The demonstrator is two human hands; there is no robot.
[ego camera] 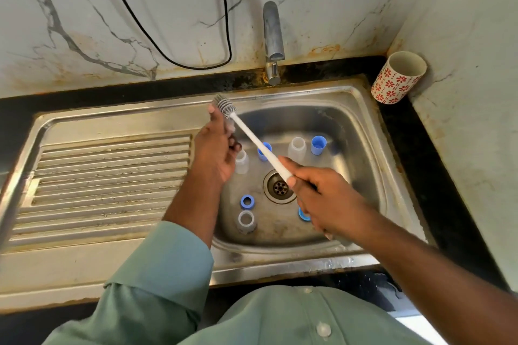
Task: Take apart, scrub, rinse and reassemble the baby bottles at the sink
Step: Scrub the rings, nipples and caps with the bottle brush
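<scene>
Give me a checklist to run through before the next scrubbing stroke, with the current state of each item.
1. Brush held firmly: ok. The right hand grips the white handle of the grey-bristled bottle brush.
2. Part in the left hand: cannot tell. Its fingers curl beside the bristles, but what they hold is blurred.
3. Water running from the steel tap: not ok, no stream visible.
4. Bottles taken apart: ok. Clear bottle bodies and blue rings stand separately in the steel sink.
5. Drain unblocked: ok, nothing sits on it.
</scene>
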